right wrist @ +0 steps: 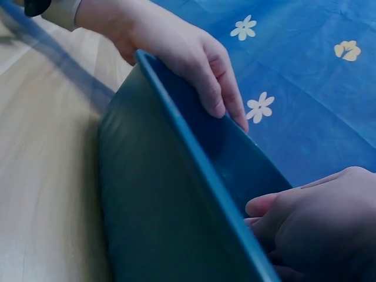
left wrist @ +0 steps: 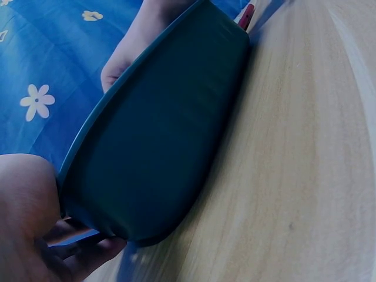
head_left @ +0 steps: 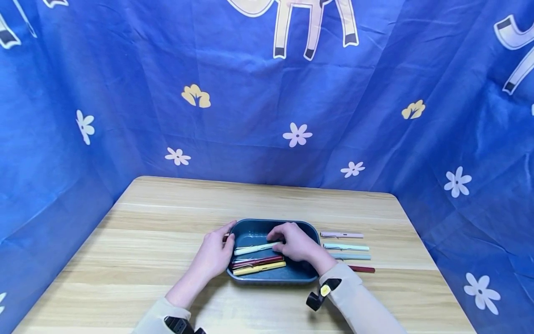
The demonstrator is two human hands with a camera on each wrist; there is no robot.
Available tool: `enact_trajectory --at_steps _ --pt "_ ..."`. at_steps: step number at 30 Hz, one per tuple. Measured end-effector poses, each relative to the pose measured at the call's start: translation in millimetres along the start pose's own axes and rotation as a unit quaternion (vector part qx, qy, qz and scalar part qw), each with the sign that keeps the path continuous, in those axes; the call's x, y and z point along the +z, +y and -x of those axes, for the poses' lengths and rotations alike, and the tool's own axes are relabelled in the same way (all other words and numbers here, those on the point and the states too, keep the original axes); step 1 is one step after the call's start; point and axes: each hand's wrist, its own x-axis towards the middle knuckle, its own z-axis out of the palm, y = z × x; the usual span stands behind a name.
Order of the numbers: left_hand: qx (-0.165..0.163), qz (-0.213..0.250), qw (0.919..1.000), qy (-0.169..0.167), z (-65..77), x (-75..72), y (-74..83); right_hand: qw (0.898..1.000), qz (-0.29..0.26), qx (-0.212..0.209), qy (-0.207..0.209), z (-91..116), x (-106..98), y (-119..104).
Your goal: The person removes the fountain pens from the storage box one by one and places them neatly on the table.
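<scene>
Head view has a dark teal box (head_left: 271, 280) on the table (head_left: 167, 222), between the two hands, with pens both inside it and beside it. The work looks part done: four pens, lilac (head_left: 342, 235), mint (head_left: 348, 247), grey-blue (head_left: 353, 256) and dark red (head_left: 364, 269), lie roughly parallel, in a row just right of the box, while others share its floor; which way they are moving I cannot tell from this moment. The left hand (head_left: 212, 253) grips the box's left end, thumb at the rim and fingers against the outer wall. The right hand (head_left: 297, 243) reaches inside and seems to pinch the right end of a pale green pen (head_left: 252, 249) between thumb and fingers; the fingertips are partly hidden. Nearer the front wall, a deep red pen (head_left: 258, 261) and a yellow pen (head_left: 263, 267) lie close together. The box is a rounded oblong with smooth, slightly glossy walls, probably plastic. The pens are slim and straight, some with thin clips. Pale streaked wood grain runs across the tabletop, and behind hangs a creased blue cloth (head_left: 246, 120) printed with flowers
</scene>
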Motion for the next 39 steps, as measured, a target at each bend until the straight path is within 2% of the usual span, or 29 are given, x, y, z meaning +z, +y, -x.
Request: enact_trajectory --at_steps 14,20,28,33,39 --pt "-0.002 0.007 1.0000 0.001 0.1 0.6 -0.1 0.999 0.037 0.010 -0.004 1.0 2.2 -1.1" --pt "-0.001 0.005 1.0000 0.000 0.3 0.9 -0.1 0.999 0.047 -0.007 -0.004 1.9 0.2 -0.2" --pt "-0.003 0.002 1.0000 -0.001 0.3 1.1 -1.0 1.000 0.020 -0.011 0.019 8.1 -8.9 -3.8" --pt "-0.006 0.003 1.0000 0.000 0.5 1.1 -0.9 0.999 0.017 -0.034 0.036 11.1 -12.3 -3.8" --pt "-0.005 0.000 1.0000 0.000 0.4 1.6 0.1 0.995 -0.015 -0.062 0.071 14.5 -14.9 -5.4"
